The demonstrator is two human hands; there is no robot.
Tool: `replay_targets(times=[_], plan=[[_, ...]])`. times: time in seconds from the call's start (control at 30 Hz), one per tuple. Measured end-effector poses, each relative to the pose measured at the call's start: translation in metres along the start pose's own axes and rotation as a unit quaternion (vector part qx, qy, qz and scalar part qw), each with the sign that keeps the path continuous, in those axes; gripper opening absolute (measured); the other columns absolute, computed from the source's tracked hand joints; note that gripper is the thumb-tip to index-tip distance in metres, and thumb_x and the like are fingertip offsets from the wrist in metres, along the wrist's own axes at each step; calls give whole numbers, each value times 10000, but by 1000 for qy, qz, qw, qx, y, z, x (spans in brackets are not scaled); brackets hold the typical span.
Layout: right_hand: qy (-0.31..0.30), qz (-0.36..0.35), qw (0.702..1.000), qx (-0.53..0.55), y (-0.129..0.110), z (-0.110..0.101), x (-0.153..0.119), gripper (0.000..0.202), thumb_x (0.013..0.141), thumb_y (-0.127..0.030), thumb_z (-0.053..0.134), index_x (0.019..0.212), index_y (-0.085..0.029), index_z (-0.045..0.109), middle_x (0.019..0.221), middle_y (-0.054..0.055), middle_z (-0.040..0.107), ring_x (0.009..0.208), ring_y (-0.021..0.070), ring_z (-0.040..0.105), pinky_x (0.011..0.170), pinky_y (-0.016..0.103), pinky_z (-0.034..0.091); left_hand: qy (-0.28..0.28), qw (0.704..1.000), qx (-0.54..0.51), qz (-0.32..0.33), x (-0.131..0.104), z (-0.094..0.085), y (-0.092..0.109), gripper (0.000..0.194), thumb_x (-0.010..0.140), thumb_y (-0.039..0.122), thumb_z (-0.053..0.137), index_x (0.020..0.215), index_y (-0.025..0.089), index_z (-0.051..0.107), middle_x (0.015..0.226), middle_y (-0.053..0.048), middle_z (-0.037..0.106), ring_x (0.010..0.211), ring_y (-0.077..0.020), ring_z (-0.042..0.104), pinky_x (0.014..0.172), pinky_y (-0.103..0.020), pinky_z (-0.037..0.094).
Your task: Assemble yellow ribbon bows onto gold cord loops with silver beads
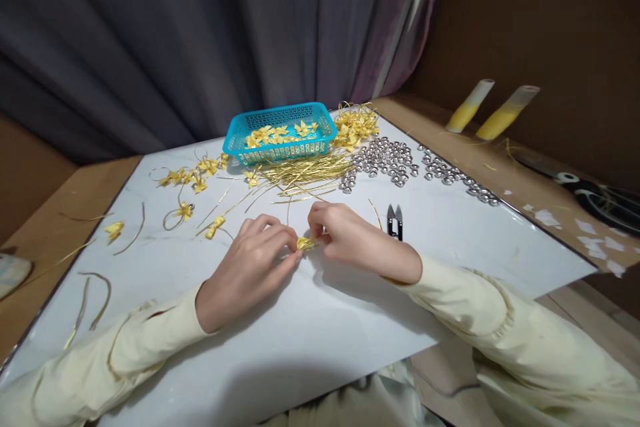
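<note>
Between my two hands, low over the white tabletop, is a small yellow ribbon bow (305, 244). My left hand (255, 253) pinches its left side between thumb and fingers. My right hand (345, 233) is closed at the bow's right side, where a thin gold cord (289, 210) stands up near the fingers. Its fingertips are partly hidden, so the exact grip on the cord cannot be made out. Just beyond the hands lies a bundle of gold cords (305, 173). Black thread snips (395, 221) rest beside my right wrist.
A blue basket (280, 155) holding yellow bows stands at the back, with a heap of finished-looking bows (356, 127) beside it. Silver rings (385, 159) spread to the right. Loose bows (184, 211) lie left. Two yellow spools (470, 107), scissors (600, 203) and paper scraps (595, 240) sit on the wooden surface.
</note>
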State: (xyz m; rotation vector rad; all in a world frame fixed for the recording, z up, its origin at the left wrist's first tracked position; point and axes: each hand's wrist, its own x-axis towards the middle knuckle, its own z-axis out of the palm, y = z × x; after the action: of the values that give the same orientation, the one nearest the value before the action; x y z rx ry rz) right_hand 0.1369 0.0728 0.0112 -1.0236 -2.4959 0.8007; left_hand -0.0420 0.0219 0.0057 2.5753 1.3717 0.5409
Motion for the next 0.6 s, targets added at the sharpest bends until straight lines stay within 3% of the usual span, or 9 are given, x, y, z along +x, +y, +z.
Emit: replay_targets(times=[0.1,0.27,0.37,0.6], plan=[[-11,0,1000,2,0,1,0,252,530,59,436,528,-172,334,631,-14,424,614,100,391,544,220,257,-4,1000,-10,-1,-1,0,2,67,849,207,505,812,179,554,943,-43,624,915,-204,508,796,-353,365],[-7,-2,1000,6,1,-2,0,193,556,29,469,551,-154,411,657,0,464,635,108,422,552,223,276,-17,989,-123,-78,6,3,-5,65,820,249,555,799,188,557,784,3,629,726,-146,567,686,-270,428],[-8,-1,1000,13,3,-4,-1,162,570,15,479,567,-144,451,679,12,494,633,108,439,545,220,282,-7,980,-177,-92,10,5,-6,78,809,253,575,784,182,553,739,22,627,638,-114,564,629,-226,443],[-34,0,999,14,1,-7,-2,114,608,-18,502,592,-131,505,696,23,538,625,103,452,538,214,291,3,963,-252,-98,8,9,-6,162,808,268,590,945,196,542,807,1,660,729,-130,622,613,-205,467]])
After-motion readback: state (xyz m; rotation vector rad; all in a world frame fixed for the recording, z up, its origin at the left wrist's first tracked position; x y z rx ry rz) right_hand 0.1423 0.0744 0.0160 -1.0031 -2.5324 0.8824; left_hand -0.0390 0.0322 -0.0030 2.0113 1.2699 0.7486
